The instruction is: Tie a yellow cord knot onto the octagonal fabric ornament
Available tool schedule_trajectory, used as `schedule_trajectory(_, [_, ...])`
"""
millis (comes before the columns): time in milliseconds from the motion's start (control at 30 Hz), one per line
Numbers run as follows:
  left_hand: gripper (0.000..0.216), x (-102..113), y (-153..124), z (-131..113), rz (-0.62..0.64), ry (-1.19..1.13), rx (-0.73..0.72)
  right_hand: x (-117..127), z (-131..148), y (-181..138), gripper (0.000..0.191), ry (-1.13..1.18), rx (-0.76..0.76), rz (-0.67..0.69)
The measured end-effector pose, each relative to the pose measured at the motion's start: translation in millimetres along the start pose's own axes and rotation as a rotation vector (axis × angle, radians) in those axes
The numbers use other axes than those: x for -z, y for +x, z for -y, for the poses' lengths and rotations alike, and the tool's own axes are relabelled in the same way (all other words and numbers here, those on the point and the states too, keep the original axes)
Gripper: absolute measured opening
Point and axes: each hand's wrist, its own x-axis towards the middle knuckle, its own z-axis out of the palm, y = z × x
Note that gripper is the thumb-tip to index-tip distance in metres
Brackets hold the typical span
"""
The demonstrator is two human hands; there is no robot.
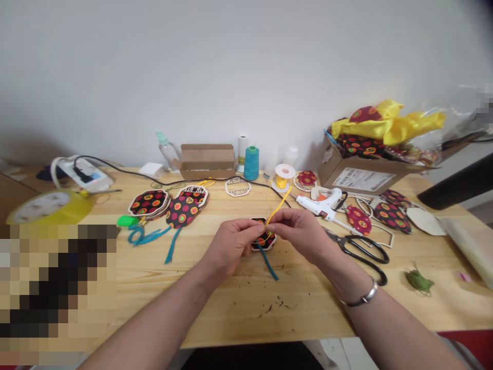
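Observation:
Over the middle of the table, my left hand [236, 237] is closed on a small octagonal ornament [269, 241] of dark flowered fabric with a pale wooden rim. A teal tassel [268, 264] hangs from its lower side. My right hand [295, 228] pinches a thin yellow cord [278, 204] at the ornament's top edge, close to my left fingertips. The cord's braided length rises up and right above my fingers. A thin yellow loop lies across the ornament's face. My fingers hide part of the ornament and the spot where the cord meets it.
Black-handled scissors [364, 252] and a white glue gun [321, 205] lie right of my hands. Finished-looking ornaments [181, 210] lie left. Behind stand a teal thread cone [251, 163], a yellow cord spool [284, 177] and a carton [358, 172] of fabric. Green thread [419, 280] lies front right.

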Motion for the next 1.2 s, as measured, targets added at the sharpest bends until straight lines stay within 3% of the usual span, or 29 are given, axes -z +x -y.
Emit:
schedule_trajectory(400, [0.019, 0, 0, 0, 0.033, -0.028, -0.027, -3, 0, 2, 0.014, -0.279, 0.109, -0.065])
schedule_trajectory(667, [0.018, -1, 0, -3, -0.102, 0.075, -0.078, 1, -1, 0, 0.013, -0.529, 0.216, -0.194])
schedule_trajectory(833, [0.013, 1, -1, -5, -0.16, 0.144, -0.236, -1, -3, 0, 0.012, -0.661, 0.262, -0.28])
schedule_trajectory(967, [0.007, 0, -1, -2, -0.12, 0.319, -0.333, -1, -4, 0, 0.01, -0.531, 0.245, -0.285])
schedule_trajectory(1200, [0.005, 0, 1, 8, -0.032, 0.405, -0.322, -7, 0, -1, 0.013, -0.019, 0.008, -0.129])
